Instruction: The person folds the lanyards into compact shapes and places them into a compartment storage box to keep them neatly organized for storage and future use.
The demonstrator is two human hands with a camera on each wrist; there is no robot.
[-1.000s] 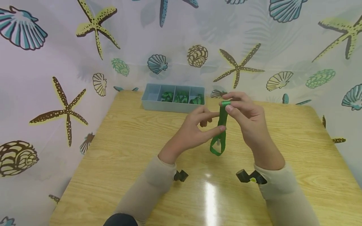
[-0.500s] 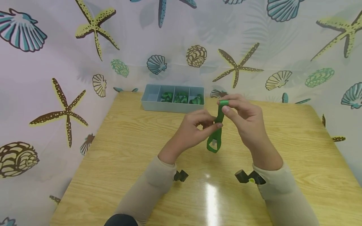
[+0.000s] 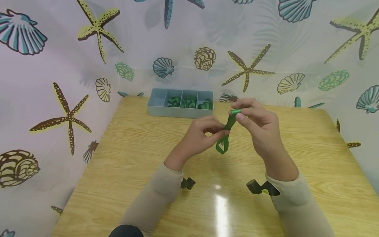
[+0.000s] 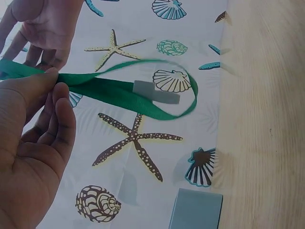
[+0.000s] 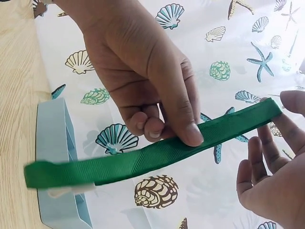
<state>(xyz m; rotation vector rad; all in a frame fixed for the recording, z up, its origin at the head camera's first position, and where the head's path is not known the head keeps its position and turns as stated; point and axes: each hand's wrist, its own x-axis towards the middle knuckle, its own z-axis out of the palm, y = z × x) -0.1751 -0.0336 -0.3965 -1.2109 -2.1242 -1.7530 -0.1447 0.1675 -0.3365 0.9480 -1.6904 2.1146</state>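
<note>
A green ribbon loop (image 3: 231, 123) hangs slanted between both hands above the table. My left hand (image 3: 204, 133) pinches it about midway between thumb and fingers; the left wrist view shows this grip, with the lower loop bulging out past the fingertips. Inside that loop sits a small pale tag (image 4: 157, 93), seen grey in the left wrist view. My right hand (image 3: 262, 126) holds the upper end, which is folded over a finger near the thumb. In the right wrist view the ribbon (image 5: 128, 162) is stretched flat, and the left thumb presses on it.
Behind the hands, a light blue divided box (image 3: 180, 112) stands at the table's back edge. Green ribbon pieces (image 3: 189, 102) lie in several of its compartments. The wooden table (image 3: 133, 148) meets a cloth backdrop (image 3: 177, 39) printed with shells and starfish.
My left index finger, stretched out a second ago, now bends to pinch the ribbon. The ribbon's lower loop has risen, shifted slightly left and tilted. The box stays in place.
</note>
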